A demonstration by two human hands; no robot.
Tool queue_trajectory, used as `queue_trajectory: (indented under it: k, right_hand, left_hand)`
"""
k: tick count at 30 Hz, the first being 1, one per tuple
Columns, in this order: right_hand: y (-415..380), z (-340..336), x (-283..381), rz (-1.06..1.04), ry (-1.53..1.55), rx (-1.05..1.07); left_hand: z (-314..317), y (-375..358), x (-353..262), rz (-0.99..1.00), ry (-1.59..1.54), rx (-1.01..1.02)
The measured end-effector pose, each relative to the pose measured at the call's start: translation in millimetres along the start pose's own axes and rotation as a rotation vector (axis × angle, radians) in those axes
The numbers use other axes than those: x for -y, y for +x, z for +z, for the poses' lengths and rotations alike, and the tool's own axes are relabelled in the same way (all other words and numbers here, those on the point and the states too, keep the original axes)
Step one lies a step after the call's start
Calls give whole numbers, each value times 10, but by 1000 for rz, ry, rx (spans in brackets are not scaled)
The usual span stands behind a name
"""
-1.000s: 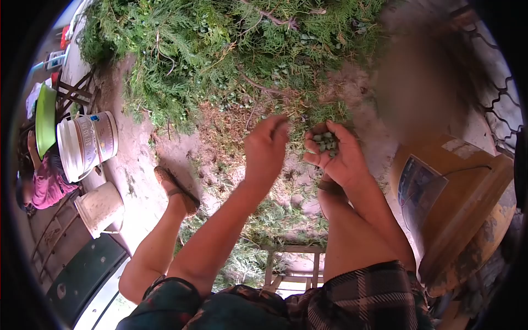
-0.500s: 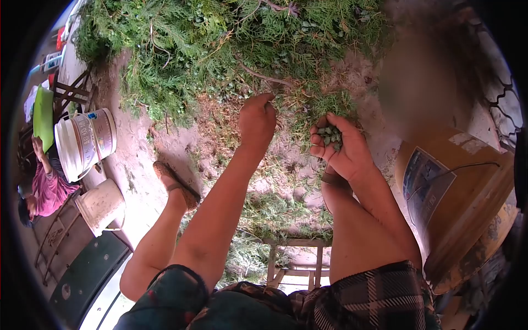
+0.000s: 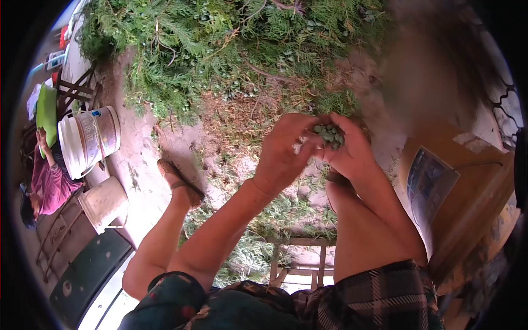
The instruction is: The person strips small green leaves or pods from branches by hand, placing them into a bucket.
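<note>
My right hand point(image 3: 352, 146) is cupped around a small heap of green seed cones point(image 3: 330, 136), which shows between its thumb and fingers. Against it rests my left hand point(image 3: 289, 148), its fingers bent at the edge of the heap; whether they pinch anything is hidden. Beyond both hands lies a large pile of green conifer branches point(image 3: 209, 49), with brown dry bits on the ground at its near side.
At the left stand a white bucket point(image 3: 91, 140), a smaller pale bucket point(image 3: 103, 203) and a dark green bench point(image 3: 91, 275). A person in pink point(image 3: 52, 181) sits beyond them. A wooden stool point(image 3: 300, 242) is below my hands; a large brown container point(image 3: 467, 181) stands at the right.
My left hand has moved right and nearer to me, from the edge of the branches to my right hand. My right hand still holds the cones.
</note>
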State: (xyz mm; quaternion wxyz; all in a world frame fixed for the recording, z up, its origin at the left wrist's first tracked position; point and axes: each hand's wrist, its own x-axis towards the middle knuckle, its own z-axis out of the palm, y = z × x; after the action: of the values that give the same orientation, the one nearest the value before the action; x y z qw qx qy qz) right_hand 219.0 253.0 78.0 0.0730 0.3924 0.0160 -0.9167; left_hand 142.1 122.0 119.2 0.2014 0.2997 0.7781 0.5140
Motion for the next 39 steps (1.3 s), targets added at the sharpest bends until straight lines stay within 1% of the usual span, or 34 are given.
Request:
queue_trajectory:
  k: [1,3,5,6,8,9,11,12,13,14,15,16,18,19,21,22,24,25,27,28,30,31,33,34,35,36,37,39]
  right_hand:
    - [22,-45,15,1,2,5]
    - [64,-191,31,93,16,107]
    - [48,-168,19,83,-6,89]
    - [41,-153,23,68,-32,71]
    - [39,-150,20,64,-33,77]
    - [37,-154,16,61,-36,85]
    - [37,-158,10,56,-41,87]
    - [35,-159,7,51,-44,93]
    - [32,-159,4,51,-43,93]
    - [31,-158,6,51,-47,96]
    - [31,-157,7,52,-50,100]
    - [36,-162,8,53,-49,100]
    - [53,-172,12,64,-39,131]
    - [60,-170,11,66,-36,131]
    - [71,-156,5,47,-90,86]
    - [73,-131,0,47,-89,88]
    - [77,-65,-28,59,-94,18]
    - [83,-51,-42,57,-92,15]
    - [75,-41,-45,88,-85,62]
    - [79,-58,-40,86,-85,57]
    - [97,-79,-41,107,-12,132]
    - [64,-57,-25,108,-13,133]
    - [-2,28,6,132,-104,52]
    - [28,-17,5,137,-103,62]
    - [63,-108,11,186,-43,122]
    - [91,-151,8,234,17,180]
    - [91,-122,6,235,16,184]
    - [40,-72,1,213,-23,163]
  left_hand:
    - [-70,4,106,2,5,0]
    - [-301,39,525,-342,204,-241]
    - [-505,153,895,-341,428,-320]
    - [-513,226,1045,-341,428,-320]
    - [-508,346,1260,-352,676,-281]
    - [-477,383,1293,-355,674,-279]
    - [-391,449,1346,-297,905,-219]
    - [-413,467,1392,-258,848,-210]
    - [-429,450,1426,-258,848,-209]
    - [-442,438,1460,-276,770,-228]
    - [-450,452,1410,-294,692,-245]
    - [-463,436,1354,-295,692,-245]
    - [-499,338,1169,-369,433,-339]
    - [-501,286,1085,-370,435,-338]
    - [-470,171,897,-589,-71,-413]
    - [-442,113,771,-587,-70,-412]
    - [-355,4,492,-575,-316,-322]
    - [-306,-27,358,-576,-317,-319]
    - [-205,-59,106,-635,-614,-187]
    - [-173,-56,-2,-637,-620,-184]
    - [-139,-45,-139,-627,-584,63]
    - [-164,-36,-111,-626,-584,62]
    - [-319,16,45,-665,-338,-122]
    - [-397,52,163,-689,-225,-240]
    - [-502,37,402,-649,-109,-249]
    - [-613,-1,720,-607,82,-233]
    - [-669,40,875,-606,85,-236]
    - [-709,107,1108,-405,550,-297]
